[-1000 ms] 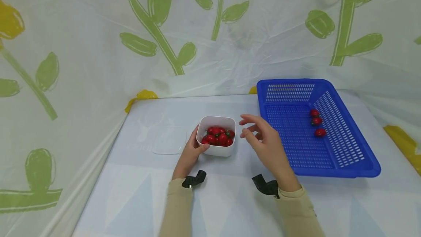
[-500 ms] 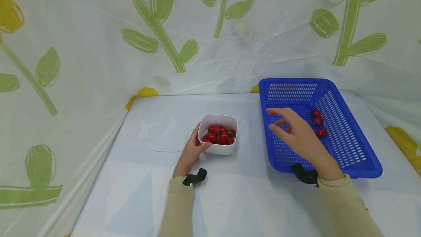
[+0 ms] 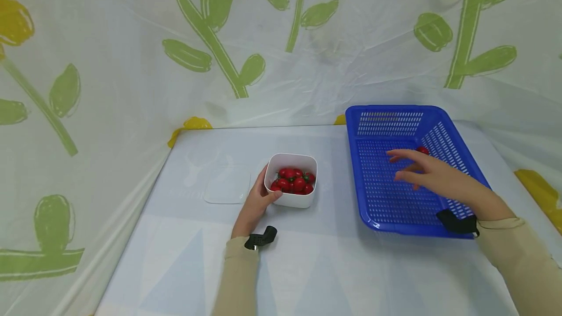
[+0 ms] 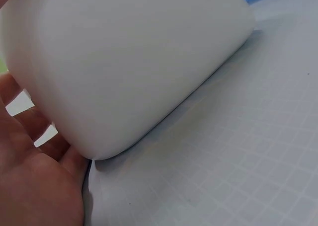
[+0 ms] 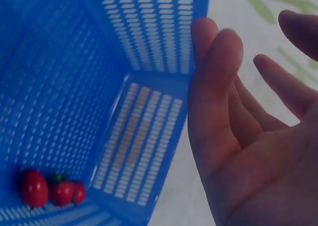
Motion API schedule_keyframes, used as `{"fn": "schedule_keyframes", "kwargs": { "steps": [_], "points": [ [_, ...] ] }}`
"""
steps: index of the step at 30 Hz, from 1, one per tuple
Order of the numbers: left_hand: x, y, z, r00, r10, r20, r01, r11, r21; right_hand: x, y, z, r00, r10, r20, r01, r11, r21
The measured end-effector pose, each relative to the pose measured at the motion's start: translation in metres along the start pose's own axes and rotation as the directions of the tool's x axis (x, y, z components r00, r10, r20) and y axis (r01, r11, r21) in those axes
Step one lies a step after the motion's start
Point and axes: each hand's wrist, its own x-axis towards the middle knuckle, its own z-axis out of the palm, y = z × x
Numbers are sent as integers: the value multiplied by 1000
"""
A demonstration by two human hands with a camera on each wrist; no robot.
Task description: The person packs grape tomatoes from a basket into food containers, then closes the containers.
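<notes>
My left hand (image 3: 254, 208) grips a white square container (image 3: 293, 201) at its left side, the thumb at the front rim and the fingers around the side. Small red tomatoes (image 3: 291, 182) with green stems lie inside it. Over the blue basket (image 3: 354, 160) is my right hand (image 3: 434, 174), fingers loosely bent and nothing in them. One tomato (image 3: 423, 150) shows behind this hand in the head view, which hides others. In the right wrist view, three tomatoes (image 5: 34, 188) lie at the basket's side, apart from the fingers.
A clear flat lid (image 3: 226, 187) lies on the white table (image 3: 285, 267), left of the container. Behind the table hangs a white curtain (image 3: 325, 82) printed with green leaves and yellow flowers. The basket's slotted walls stand up around its floor.
From beside the container, my right hand has moved right to over the basket, now covering some of its tomatoes in the head view. My left hand keeps its hold on the container.
</notes>
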Motion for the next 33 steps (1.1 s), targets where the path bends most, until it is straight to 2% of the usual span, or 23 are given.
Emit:
{"fn": "schedule_keyframes", "kwargs": {
  "steps": [5,11,18,22,25,33],
  "points": [
    [0,-1,0,1000,2,2,-2,1000,6,-1,24,-14,998,31,59,-32,999,8],
    [0,0,1,1000,-12,-10,13,999,29,2,50,-26,983,152,101,-157,987,44],
    [-2,8,3,999,-38,-5,39,999,31,9,70,-32,933,322,162,-338,938,80],
    [-5,17,7,999,-37,9,36,999,40,11,78,-33,904,380,197,-403,910,97],
    [-7,22,8,999,-42,6,42,998,55,12,81,-34,888,408,214,-435,895,97],
    [-7,22,8,999,-33,-6,33,999,42,14,82,-32,874,426,233,-454,887,84]
  ]
}}
